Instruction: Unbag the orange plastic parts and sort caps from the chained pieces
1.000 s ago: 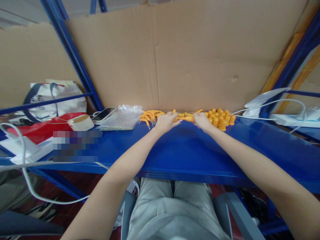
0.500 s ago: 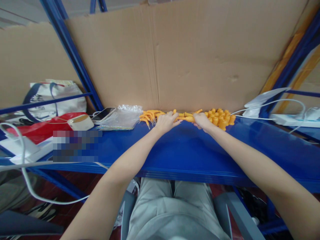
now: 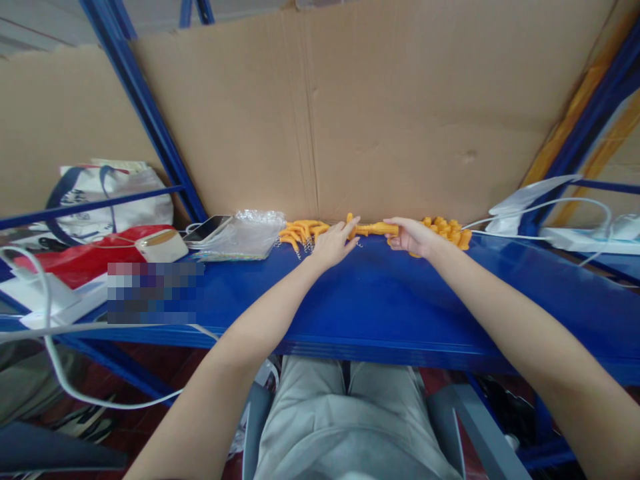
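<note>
My left hand (image 3: pixel 333 247) rests over the blue tabletop by the cardboard wall, with index finger and thumb spread around the left part of some orange plastic pieces. Between my hands lies a long orange piece (image 3: pixel 375 229); whether it is one part or several joined I cannot tell. My right hand (image 3: pixel 413 237) is curled at its right end, fingers bent below and one finger stretched above. Left of my left hand lie curved orange keychains (image 3: pixel 300 231) with small metal chains. Orange spool-shaped pieces (image 3: pixel 445 230) stand bunched beyond my right hand, which partly hides them.
Clear plastic bags (image 3: pixel 245 240) and a phone (image 3: pixel 210 228) lie to the left. Further left are a red bag (image 3: pixel 95 257), a white case (image 3: pixel 163 245), a power strip (image 3: pixel 70 300) and cables. A cardboard sheet (image 3: pixel 375 113) stands behind; blue shelf posts (image 3: pixel 145 113) flank it.
My right hand has shifted slightly right and turned, its fingers loosening. The slanted orange stick by it no longer shows. My left fingers have straightened and spread; the left arm barely moved.
</note>
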`<move>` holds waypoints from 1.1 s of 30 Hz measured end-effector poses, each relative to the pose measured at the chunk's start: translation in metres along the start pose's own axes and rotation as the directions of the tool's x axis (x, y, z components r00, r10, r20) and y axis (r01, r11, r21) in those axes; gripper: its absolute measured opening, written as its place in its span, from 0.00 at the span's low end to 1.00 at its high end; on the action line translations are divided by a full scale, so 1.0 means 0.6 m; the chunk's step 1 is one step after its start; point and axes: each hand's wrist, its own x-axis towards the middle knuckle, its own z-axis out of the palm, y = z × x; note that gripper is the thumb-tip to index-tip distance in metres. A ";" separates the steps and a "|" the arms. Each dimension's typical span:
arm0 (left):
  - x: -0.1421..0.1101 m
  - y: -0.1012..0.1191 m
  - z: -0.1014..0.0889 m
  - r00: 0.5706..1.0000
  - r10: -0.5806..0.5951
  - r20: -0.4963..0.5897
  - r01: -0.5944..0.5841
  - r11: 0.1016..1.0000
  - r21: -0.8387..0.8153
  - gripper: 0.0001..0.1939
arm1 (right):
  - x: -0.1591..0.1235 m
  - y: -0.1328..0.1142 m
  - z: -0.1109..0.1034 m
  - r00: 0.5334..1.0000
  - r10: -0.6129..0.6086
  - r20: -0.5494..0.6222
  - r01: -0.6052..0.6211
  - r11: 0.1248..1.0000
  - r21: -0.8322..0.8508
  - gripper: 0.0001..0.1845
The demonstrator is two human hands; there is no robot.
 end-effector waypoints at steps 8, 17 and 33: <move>-0.001 -0.019 0.038 0.995 0.091 0.048 -0.089 0.995 -0.049 0.33 | 0.025 0.006 -0.042 0.977 -0.039 -0.208 0.058 0.995 0.086 0.16; 0.000 -0.033 0.066 0.944 0.106 0.313 -0.077 0.992 -0.102 0.29 | 0.046 0.037 -0.056 0.841 -0.365 -0.398 0.230 0.909 -0.347 0.10; 0.017 -0.036 0.082 0.930 0.137 0.341 -0.114 0.990 -0.088 0.24 | 0.049 0.079 -0.029 0.871 -0.491 -0.031 -0.039 -0.005 -0.999 0.24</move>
